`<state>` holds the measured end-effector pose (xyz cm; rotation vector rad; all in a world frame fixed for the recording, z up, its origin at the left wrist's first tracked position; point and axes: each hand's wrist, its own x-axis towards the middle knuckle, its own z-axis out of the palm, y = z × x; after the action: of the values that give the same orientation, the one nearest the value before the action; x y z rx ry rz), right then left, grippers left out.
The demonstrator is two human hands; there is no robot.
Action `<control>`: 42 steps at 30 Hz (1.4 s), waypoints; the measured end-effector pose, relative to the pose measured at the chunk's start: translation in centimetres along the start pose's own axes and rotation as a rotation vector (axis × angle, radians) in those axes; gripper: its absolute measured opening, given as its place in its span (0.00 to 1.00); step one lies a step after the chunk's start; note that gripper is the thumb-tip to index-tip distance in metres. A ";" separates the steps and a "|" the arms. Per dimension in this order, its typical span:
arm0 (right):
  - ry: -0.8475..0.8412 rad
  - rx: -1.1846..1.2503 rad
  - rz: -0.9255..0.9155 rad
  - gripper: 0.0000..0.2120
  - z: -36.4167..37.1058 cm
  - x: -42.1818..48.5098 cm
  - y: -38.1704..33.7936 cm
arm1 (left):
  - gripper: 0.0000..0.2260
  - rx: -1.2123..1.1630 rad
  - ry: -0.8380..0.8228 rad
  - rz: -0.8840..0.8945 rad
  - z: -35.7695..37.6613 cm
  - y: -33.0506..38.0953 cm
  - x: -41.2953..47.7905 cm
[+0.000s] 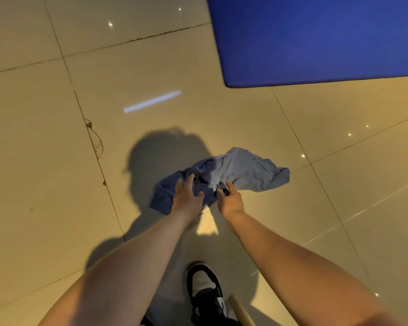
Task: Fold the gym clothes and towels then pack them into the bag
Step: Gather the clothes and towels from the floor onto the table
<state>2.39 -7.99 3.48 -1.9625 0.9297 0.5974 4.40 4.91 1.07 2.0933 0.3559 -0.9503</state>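
Blue garment (242, 171), well short of mat (316, 38)

The light was warm, yellowish and rather dim. It came from above and behind the person, whose shadow (165, 165) fell forward across the glossy tiled floor (45, 184), dark and soft-edged. The polished tiles threw back one long white streak of a tube lamp (152, 101) and several pinpoint glints (110, 24). The blue garment (245, 170) lay half in that shadow, its left side dull and its right side pale and lit. A bright wedge of floor (206, 225) showed between the forearms (127, 267). The blue mat (316, 38) looked deep and evenly coloured. Everything was slightly soft, fine detail smeared. The wide lens bent the tile joints and swelled the forearms at the bottom edge.
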 end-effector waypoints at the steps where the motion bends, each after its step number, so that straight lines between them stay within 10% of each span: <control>1: 0.013 -0.045 -0.030 0.18 0.8 2.1 1.2 | 0.31 0.044 -0.003 -0.024 0.7 -1.0 1.7; 5: -0.021 -0.401 -0.072 0.33 3.0 7.8 2.7 | 0.33 0.156 -0.005 -0.095 3.2 -4.2 6.6; 10: -0.028 -0.245 -0.036 0.45 6.6 11.0 4.5 | 0.31 -0.024 0.082 -0.047 5.1 -7.0 9.0; 19: -0.221 0.076 -0.135 0.17 8.9 6.3 4.0 | 0.21 -0.602 0.070 -0.092 4.1 -6.4 4.7; 32: -0.267 0.038 -0.482 0.11 7.0 -20.7 -7.5 | 0.05 -0.697 0.527 0.105 -9.6 -4.6 -21.4; 42: -0.462 0.079 -0.830 0.12 2.6 -44.2 -10.0 | 0.14 -0.725 0.887 0.205 -15.4 -6.0 -45.4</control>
<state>-16.63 14.58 37.92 -1.8106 -0.1620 0.4697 -21.80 23.49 37.21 1.6872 0.7717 0.2779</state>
